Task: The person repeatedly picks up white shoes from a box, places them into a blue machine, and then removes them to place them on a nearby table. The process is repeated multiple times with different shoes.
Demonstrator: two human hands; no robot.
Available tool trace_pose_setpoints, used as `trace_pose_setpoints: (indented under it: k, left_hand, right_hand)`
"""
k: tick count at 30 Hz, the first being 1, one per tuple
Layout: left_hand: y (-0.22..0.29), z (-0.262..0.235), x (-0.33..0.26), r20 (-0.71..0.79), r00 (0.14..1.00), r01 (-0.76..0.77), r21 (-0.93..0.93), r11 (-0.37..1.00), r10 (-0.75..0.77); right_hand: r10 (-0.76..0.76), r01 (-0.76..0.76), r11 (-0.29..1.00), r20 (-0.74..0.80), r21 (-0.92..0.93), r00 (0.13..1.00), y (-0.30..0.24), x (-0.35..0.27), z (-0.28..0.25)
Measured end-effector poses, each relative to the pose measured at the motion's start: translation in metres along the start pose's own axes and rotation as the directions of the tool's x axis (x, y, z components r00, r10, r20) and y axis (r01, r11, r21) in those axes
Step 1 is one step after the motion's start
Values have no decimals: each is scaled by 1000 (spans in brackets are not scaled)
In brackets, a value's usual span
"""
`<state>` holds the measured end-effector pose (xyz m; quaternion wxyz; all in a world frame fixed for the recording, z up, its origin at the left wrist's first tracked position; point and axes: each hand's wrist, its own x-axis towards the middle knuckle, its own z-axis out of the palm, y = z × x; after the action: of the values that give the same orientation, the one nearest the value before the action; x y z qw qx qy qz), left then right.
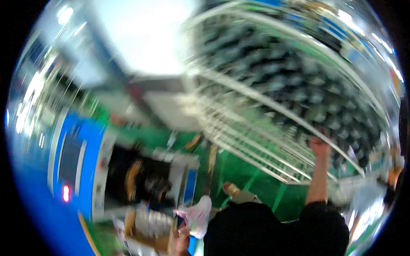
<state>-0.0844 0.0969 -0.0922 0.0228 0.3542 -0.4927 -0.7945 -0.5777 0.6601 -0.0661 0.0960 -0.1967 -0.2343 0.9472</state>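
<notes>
The whole view is smeared by motion. My right arm reaches forward to a white metal rack [273, 106], and my right hand [320, 147] looks closed around its near top rail. Many dark grey rounded pieces [277, 77] fill the rack just beyond the hand; their kind is too blurred to tell. Low in the view, my left hand [181, 239] is closed on a crumpled white and pink thing [196, 217], perhaps cloth or thin plastic. Its fingers are partly hidden.
On the left stands a blue machine cabinet [92, 158] with a lit red display, beside a dark opening [136, 177]. Below it is a carton [149, 239] with whitish contents. A foot [230, 188] shows on the green floor [239, 166]. A large pale panel [145, 38] stands ahead.
</notes>
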Motion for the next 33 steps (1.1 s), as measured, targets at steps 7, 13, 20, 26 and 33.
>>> trace_pose_setpoints:
  k: [7,13,20,26,33]
  left_hand:
    - [-41,-89,-177,-722,650,-519,-192,833,238]
    - [-230,-180,-183,-821,537,537,511,671,196]
    - [-209,-155,-150,-856,138,613,469,636,498]
    - [-246,-53,-229,-948,55,539,294,789,315]
    - [-353,211,-343,-930,-356,468,-257,846,-86]
  right_hand:
    - [567,-476,688,-3,-547,824,144,-21,7]
    - [842,-236,267,107,-934,528,393,-163,87]
    - [987,748,140,154,-649,-52,491,-340,142]
    - [949,960,271,-146,-66,-278,525,-380,121]
    - [768,821,570,-373,28,-521,559,-418,99]
